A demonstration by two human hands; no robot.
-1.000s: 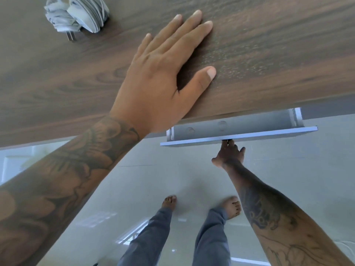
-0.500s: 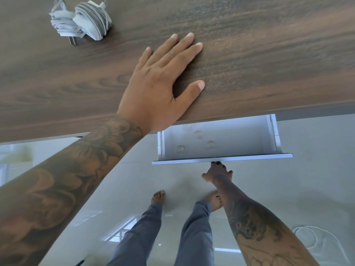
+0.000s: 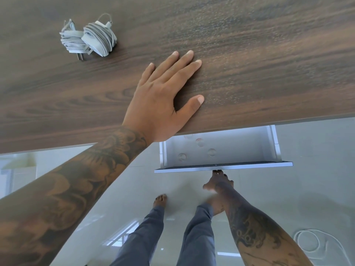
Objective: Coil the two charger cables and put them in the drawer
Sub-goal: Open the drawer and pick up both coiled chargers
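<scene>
Drawer (image 3: 221,150) handle gripped by right hand (image 3: 218,182); left hand (image 3: 163,98) rests flat, fingers spread, on tabletop (image 3: 269,54).

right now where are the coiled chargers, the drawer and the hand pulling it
coiled chargers (image 3: 89,40): head view, on the wound cable of the right-hand bundle
drawer (image 3: 240,145): head view, on its bare white floor
right hand (image 3: 218,182): head view, on the back of the hand below the drawer front

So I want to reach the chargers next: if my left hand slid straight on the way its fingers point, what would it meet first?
Likely nothing: left hand points along bare tabletop; coiled chargers lie well off to its left.
</scene>
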